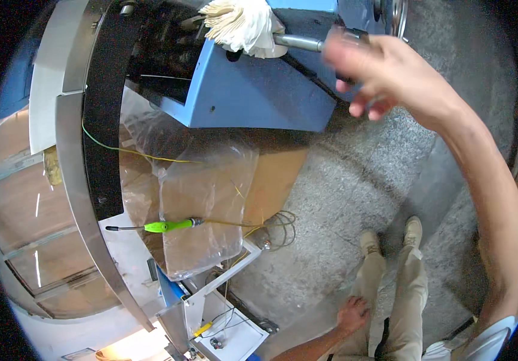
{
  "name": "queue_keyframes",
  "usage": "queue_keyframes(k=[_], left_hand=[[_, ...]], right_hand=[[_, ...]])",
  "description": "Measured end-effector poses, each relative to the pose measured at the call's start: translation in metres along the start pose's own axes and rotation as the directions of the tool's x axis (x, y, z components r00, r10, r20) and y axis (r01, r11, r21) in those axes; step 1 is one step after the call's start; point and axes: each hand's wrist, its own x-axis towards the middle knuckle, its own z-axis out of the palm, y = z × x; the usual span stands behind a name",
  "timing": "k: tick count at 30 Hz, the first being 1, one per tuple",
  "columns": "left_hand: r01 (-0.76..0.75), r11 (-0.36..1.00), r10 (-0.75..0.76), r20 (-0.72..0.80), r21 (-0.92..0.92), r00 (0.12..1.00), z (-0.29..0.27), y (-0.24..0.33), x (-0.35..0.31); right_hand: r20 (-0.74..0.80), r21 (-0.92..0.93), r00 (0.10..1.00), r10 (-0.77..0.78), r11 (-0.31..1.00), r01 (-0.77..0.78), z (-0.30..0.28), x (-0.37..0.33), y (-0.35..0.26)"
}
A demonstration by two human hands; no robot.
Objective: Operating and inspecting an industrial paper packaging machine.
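My right hand (364, 72) reaches far out at the top right, blurred by motion. Its fingers curl about the end of a short metal lever (298, 41), where dark parts show beside the palm. The lever comes from the blue machine housing (259, 90). Next to its base, a bundle of white cloth gloves (241, 27) lies on top of the housing. Low in the view, my left hand (354, 314) rests on my trouser leg near the knee, fingers loosely spread and holding nothing.
Clear plastic sheeting (205, 204) covers brown cardboard (280, 174) left of the grey floor (337, 180). A corded, lime-green pen-shaped tool (168, 226) lies across it. A curved metal rail (78, 180) runs down the left; a white tray (238, 328) sits below. My shoes (369, 242) stand on the floor.
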Motion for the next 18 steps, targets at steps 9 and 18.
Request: queue_keyframes(k=[9, 18], left_hand=[[-0.02, 1.0, 0.02, 0.002, 0.004, 1.0, -0.015, 0.007, 0.003], [-0.115, 0.993, 0.115, 0.013, -0.021, 0.993, -0.007, -0.008, 0.009]], right_hand=[[0.074, 0.045, 0.977, 0.198, 0.978, -0.202, -0.003, 0.014, -0.003], [0.261, 0.332, 0.923, 0.283, 0.871, -0.361, -0.017, 0.002, -0.002]])
